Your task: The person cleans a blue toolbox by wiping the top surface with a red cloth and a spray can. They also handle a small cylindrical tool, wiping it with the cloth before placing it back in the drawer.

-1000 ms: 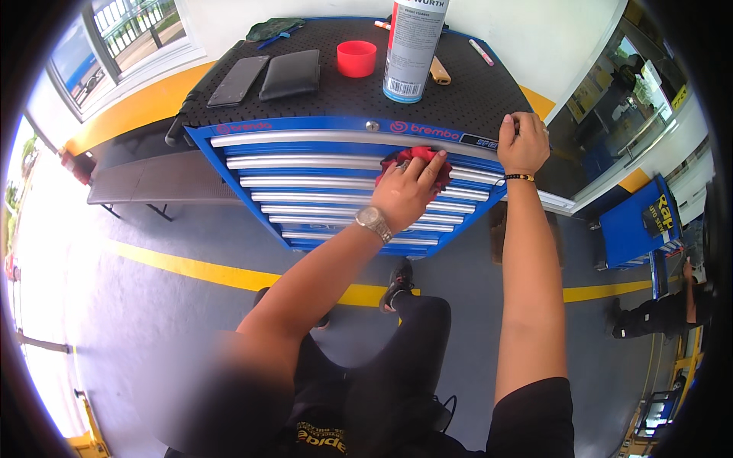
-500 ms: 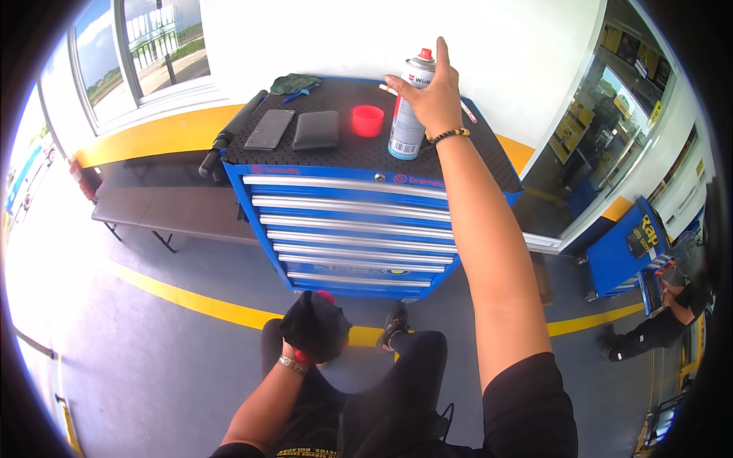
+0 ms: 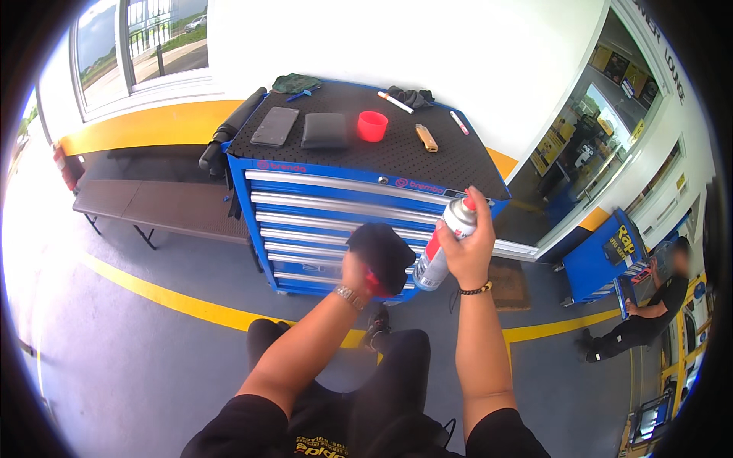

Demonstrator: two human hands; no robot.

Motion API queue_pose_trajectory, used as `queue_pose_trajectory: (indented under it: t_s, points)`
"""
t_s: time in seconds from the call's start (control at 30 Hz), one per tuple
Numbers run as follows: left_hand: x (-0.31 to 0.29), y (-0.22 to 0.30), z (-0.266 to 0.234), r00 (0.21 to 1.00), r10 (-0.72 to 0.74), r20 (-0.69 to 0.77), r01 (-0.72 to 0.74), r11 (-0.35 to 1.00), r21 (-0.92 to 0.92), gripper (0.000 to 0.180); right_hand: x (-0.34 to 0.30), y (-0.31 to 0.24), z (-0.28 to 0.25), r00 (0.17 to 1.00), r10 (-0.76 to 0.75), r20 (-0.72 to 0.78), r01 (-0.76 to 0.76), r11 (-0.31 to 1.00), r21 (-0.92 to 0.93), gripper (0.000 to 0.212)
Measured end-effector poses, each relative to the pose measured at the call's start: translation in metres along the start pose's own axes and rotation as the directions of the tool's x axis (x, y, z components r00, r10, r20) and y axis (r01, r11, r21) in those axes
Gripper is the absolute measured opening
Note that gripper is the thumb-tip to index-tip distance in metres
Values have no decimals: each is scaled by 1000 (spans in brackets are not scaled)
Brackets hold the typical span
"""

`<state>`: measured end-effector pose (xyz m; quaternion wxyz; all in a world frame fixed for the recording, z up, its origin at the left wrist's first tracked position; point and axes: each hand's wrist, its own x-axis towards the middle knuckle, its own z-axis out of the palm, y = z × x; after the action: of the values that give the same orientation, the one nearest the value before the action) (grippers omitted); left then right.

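My left hand (image 3: 353, 276) is wrapped round a soft-looking black object with red parts (image 3: 388, 252), held up in front of the cabinet drawers; its kind is unclear. Just to the right, my right hand (image 3: 472, 248) grips a white, red and blue spray can (image 3: 435, 263). The can is tilted, its top leaning right and away from the black object, with the index finger up at the red nozzle (image 3: 467, 201). A small gap separates can and black object. On the blue tool cabinet (image 3: 336, 183) stands a red plastic cap (image 3: 372, 130), open side up.
Also on the cabinet top lie a phone (image 3: 276, 127), a black wallet (image 3: 325, 131), a small tan tool (image 3: 427, 138), two white pens (image 3: 395, 102) and dark cloths (image 3: 412, 98). A bench (image 3: 153, 204) stands left. At right, a person (image 3: 649, 313) works beside another blue cabinet (image 3: 603, 256).
My right hand has lifted the spray can off the cabinet top and brought it down towards me. My left hand has risen to the right with the black object, close to the can.
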<state>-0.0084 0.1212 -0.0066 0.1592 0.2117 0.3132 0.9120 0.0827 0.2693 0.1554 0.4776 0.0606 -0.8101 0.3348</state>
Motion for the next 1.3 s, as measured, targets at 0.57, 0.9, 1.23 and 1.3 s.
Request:
queue_pose_trajectory:
  t_s: [0.57, 0.9, 1.23, 1.3]
  points:
    - [91, -14, 45, 813, -408, -416, 233, 882, -409, 34, -41, 54, 29, 983, -30, 181, 59, 986, -157, 72]
    - [63, -10, 51, 883, -379, -278, 238, 870, -432, 48, -50, 50, 21, 993, -39, 109, 55, 988, -145, 69]
    - [80, 42, 58, 517, 572, 637, -618, -264, 740, 40, -182, 49, -32, 973, 230, 9, -230, 969, 95, 67]
    - [99, 56, 65, 632, 367, 683, -497, -484, 720, 51, -202, 51, -39, 967, 255, 21, -255, 959, 125, 67]
